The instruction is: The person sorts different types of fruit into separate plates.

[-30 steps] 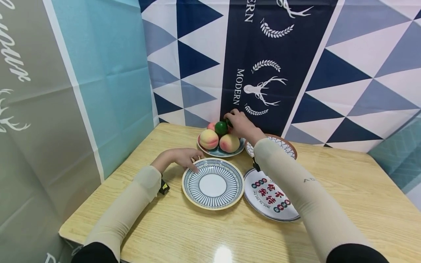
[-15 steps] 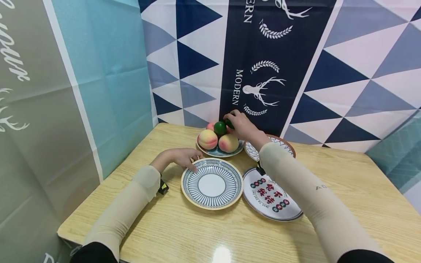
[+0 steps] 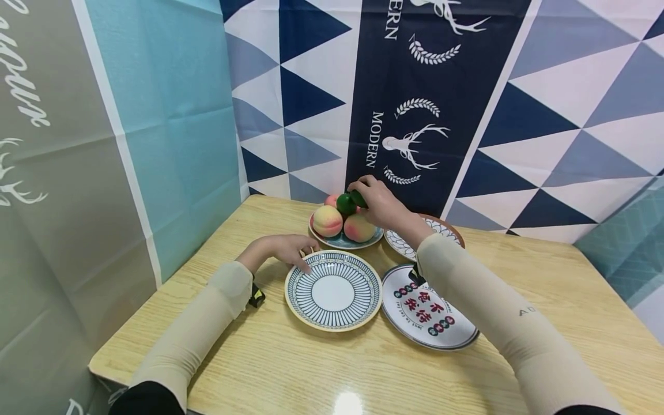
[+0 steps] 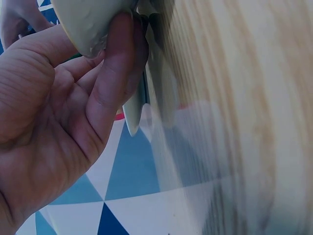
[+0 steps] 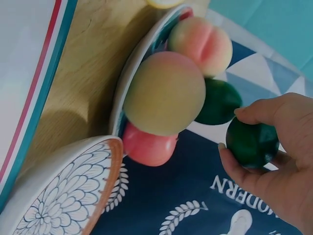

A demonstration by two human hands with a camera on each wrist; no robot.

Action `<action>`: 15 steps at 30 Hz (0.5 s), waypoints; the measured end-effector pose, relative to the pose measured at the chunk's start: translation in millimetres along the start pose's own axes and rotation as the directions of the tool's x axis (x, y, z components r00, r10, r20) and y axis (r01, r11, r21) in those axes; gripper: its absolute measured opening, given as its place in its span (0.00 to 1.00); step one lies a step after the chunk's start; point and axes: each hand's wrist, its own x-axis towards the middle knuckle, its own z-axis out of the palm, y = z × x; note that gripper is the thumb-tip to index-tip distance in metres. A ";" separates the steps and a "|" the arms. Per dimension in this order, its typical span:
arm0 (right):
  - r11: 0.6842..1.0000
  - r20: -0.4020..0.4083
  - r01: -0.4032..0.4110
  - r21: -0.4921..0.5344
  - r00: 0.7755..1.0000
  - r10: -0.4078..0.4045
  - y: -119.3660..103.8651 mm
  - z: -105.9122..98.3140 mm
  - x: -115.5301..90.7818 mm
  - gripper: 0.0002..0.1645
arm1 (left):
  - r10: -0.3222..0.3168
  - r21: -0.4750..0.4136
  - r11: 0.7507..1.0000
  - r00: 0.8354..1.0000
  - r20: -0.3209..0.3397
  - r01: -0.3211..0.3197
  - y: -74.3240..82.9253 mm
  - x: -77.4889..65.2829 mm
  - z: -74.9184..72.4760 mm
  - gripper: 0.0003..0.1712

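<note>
My left hand [image 3: 293, 249] pinches the left rim of a white plate with blue radiating stripes [image 3: 334, 293]; in the left wrist view the fingers curl under the plate's edge [image 4: 88, 24]. Above the fruit plate [image 3: 342, 243] at the back, my right hand [image 3: 384, 203] holds a dark green roundish fruit [image 5: 250, 144] between thumb and fingers. A second dark green fruit [image 5: 218, 102] lies on the peaches, close beside the held one. Two yellow-pink peaches [image 3: 327, 221] sit at the plate's front, and a red fruit [image 5: 149, 145] shows at its edge.
Right of the fruit plate stands a brown-rimmed plate with a petal pattern [image 3: 438, 227], partly behind my right arm. A white plate with red characters [image 3: 425, 311] lies in front of it. A patterned cloth wall [image 3: 404, 69] rises behind the table.
My right hand has moved slightly left and down with the green fruit, nearer the other green fruit. The right forearm has swung rightward. My left hand stays on the striped plate.
</note>
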 end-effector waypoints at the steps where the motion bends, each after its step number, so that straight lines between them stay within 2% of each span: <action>1: 1.000 -0.002 0.003 0.005 1.000 -0.002 -2.3 -0.6 -1.3 0.31 | 0.004 -0.002 1.000 1.000 0.001 -0.004 -0.1 0.2 -0.1 0.27; 15: 0.995 0.010 0.075 0.068 0.997 -0.076 -33.0 -2.6 -19.2 0.33 | 0.017 -0.004 1.000 1.000 0.003 -0.017 1.0 -0.6 1.7 0.25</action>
